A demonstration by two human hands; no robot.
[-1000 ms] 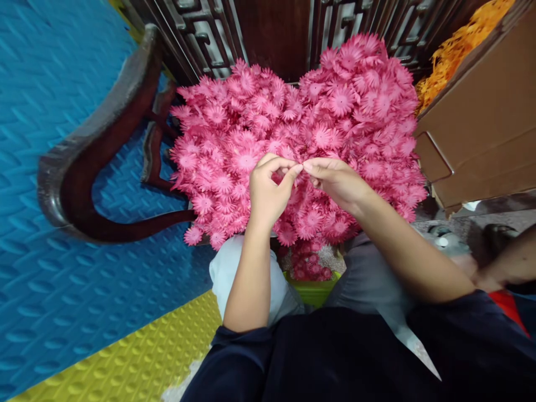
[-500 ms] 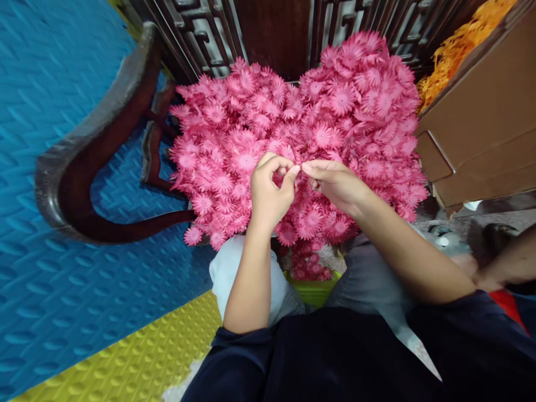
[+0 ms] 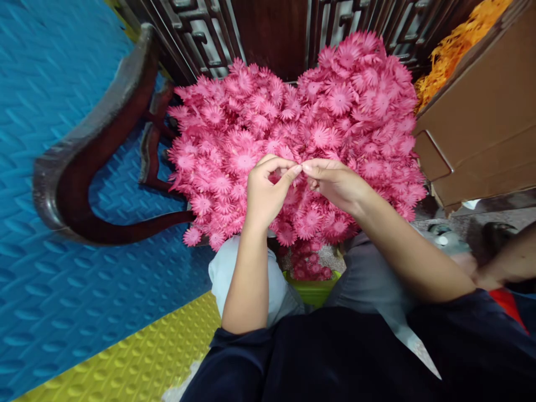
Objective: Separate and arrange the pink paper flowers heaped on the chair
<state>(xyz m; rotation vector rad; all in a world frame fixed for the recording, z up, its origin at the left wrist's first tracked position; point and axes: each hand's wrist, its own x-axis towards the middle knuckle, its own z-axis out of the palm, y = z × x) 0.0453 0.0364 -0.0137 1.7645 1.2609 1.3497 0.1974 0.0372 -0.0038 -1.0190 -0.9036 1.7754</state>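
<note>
A large heap of pink artificial flowers (image 3: pixel 339 100) with thin pointed petals fills the seat in front of me. Over its near part, my left hand (image 3: pixel 268 187) is closed in a pinch, thumb against forefinger. My right hand (image 3: pixel 335 181) pinches as well, and its fingertips meet those of the left. Whatever lies between the fingertips is too small or too hidden to make out. More pink flowers (image 3: pixel 307 262) sit lower down between my knees, above a yellow-green container (image 3: pixel 315 293).
A dark curved wooden armrest (image 3: pixel 62 184) stands left of the heap, with a carved wooden back (image 3: pixel 270 33) behind. At right is a cardboard box (image 3: pixel 481 111) beside orange strands (image 3: pixel 460 47). Another person's arm (image 3: pixel 508 259) shows at the right edge. Blue matting (image 3: pixel 37 301) covers the left floor.
My left hand has shifted very slightly to the left, its thumb stretched a little further towards the right fingertips. Both hands stay pinched together over the flowers.
</note>
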